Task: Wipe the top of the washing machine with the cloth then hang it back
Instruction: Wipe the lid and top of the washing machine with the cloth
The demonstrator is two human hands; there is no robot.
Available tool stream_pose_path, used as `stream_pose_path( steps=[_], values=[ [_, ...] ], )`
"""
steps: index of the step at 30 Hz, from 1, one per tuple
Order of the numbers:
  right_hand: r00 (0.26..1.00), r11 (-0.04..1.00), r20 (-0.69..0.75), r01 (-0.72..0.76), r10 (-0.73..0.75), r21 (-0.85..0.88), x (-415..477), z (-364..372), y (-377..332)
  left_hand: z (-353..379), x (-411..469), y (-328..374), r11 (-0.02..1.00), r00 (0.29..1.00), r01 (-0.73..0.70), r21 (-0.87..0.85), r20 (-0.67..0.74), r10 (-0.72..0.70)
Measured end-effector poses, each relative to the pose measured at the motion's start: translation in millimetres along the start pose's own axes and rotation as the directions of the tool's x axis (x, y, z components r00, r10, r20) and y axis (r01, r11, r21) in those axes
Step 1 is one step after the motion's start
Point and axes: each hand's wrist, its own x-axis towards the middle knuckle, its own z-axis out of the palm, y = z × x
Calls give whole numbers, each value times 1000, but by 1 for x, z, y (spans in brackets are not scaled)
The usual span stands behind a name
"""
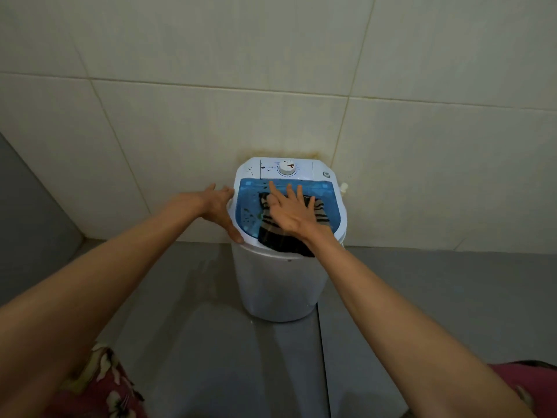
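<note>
Two hands on this little washing machine point(280, 285) against the tiled wall; its blue lid point(250, 203) is shut, so no telling what's inside. Right hand point(294, 214) lies flat with fingers point(275, 190) spread, pressing the striped cloth point(280, 236) onto the lid. Left hand point(218, 206) cups the machine's left rim, fingers loosely together.

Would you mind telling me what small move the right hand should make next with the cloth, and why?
Probably slide the right hand, pressed flat on the striped cloth, leftward across the blue lid. Dark specks still sit on the uncovered left part of the lid, and the left hand braces the washing machine at its left rim, so it should stay steady.
</note>
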Motion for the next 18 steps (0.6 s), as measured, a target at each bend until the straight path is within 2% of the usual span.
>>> stream_pose_path(
  steps=[3,5,8,14,18],
  values=[
    [991,990,-130,7,-26,-143,-5,-22,17,-26,-5,15,998,997,-47,-50,-62,43],
    [981,984,-196,-35,0,-177,-9,-32,37,-30,-5,34,986,981,-122,-114,-162,103],
    [969,978,-240,-102,56,-183,-11,-40,69,-15,-1,73,974,922,-206,-92,-352,161],
    [964,992,-241,-121,112,-23,-14,-34,102,52,18,133,927,782,-349,-134,-588,209],
    [968,991,-220,-100,117,84,-8,-17,106,81,32,123,958,776,-274,-86,-608,168]
  ],
)
